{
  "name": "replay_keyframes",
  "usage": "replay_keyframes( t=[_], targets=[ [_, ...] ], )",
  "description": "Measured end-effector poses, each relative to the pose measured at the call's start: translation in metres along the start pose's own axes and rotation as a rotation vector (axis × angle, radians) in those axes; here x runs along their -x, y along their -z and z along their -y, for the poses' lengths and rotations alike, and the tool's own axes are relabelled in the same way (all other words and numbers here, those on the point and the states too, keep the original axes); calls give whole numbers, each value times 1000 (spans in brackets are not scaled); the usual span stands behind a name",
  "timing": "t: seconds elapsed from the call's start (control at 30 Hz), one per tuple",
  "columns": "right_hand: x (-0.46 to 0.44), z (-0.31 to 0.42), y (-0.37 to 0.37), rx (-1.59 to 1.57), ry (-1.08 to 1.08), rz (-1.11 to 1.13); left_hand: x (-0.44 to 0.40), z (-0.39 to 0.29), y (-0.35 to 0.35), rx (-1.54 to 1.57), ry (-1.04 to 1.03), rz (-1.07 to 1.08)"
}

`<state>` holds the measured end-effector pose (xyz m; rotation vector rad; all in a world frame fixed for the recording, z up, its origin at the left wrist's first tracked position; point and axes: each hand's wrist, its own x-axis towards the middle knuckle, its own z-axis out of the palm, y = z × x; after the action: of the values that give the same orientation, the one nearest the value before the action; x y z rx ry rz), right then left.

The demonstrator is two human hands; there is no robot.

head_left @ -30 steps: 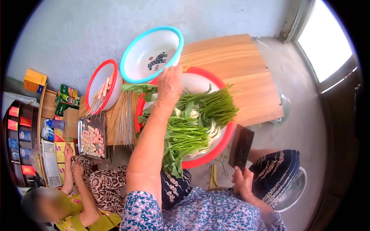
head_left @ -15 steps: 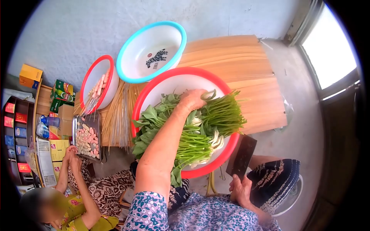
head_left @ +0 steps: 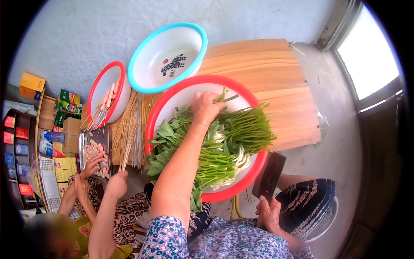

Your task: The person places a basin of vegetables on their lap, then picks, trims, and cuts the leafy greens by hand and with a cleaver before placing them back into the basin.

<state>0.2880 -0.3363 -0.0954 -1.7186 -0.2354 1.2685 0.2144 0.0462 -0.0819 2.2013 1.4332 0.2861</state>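
My left hand [head_left: 204,106] is inside a white basin [head_left: 245,88] with a red rim, its fingers curled round some of the leafy greens [head_left: 172,134]. Bunches of thin green stems [head_left: 250,126] lie beside it, cut ends outward, with pale white stalks [head_left: 242,159] among them. In my right hand [head_left: 270,214] is the handle of a dark, broad-bladed cleaver [head_left: 269,176]. Its blade points up, close to the basin's right rim.
A wooden table [head_left: 284,86] carries a blue-rimmed basin [head_left: 196,36], a smaller red-rimmed basin [head_left: 123,95] of skewered food and bamboo skewers [head_left: 131,125]. At left, co-workers' hands [head_left: 86,172] are near a metal tray [head_left: 107,137] of pinkish pieces; another person's hand [head_left: 117,184] holds skewers.
My left hand has shifted slightly left and up within the basin. Another person's arm has come in at lower left to the skewers. My right hand and the cleaver stay almost still.
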Motion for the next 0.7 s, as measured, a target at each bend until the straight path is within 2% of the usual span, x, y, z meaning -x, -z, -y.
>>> replay_keyframes(
  t=[0.07,0.1,0.17,0.23,0.3,0.37,0.43,0.57,0.67,0.7],
  targets=[
    [1,-1,0,8,-9,-2,2,5,-1,-75,-198,-218],
    [2,3,-1,5,4,-3,2,8,-1,-75,-196,-216],
    [1,5,-1,3,20,0,-2,9,4,439,-22,-104],
    [1,4,1,-10,32,11,5,5,13,442,-20,-58],
    [0,3,1,-20,22,11,9,0,19,791,-22,-25],
    [-1,2,0,-31,14,15,14,-4,27,774,-8,-30],
    [-1,0,1,-19,10,19,17,-4,32,865,31,14],
    [-1,-4,1,-10,24,19,19,-2,38,1029,24,-34],
    [0,-3,2,24,45,7,24,-11,58,878,-23,-204],
    [-1,-3,3,41,68,-5,21,-11,64,836,-103,-285]
  ],
)
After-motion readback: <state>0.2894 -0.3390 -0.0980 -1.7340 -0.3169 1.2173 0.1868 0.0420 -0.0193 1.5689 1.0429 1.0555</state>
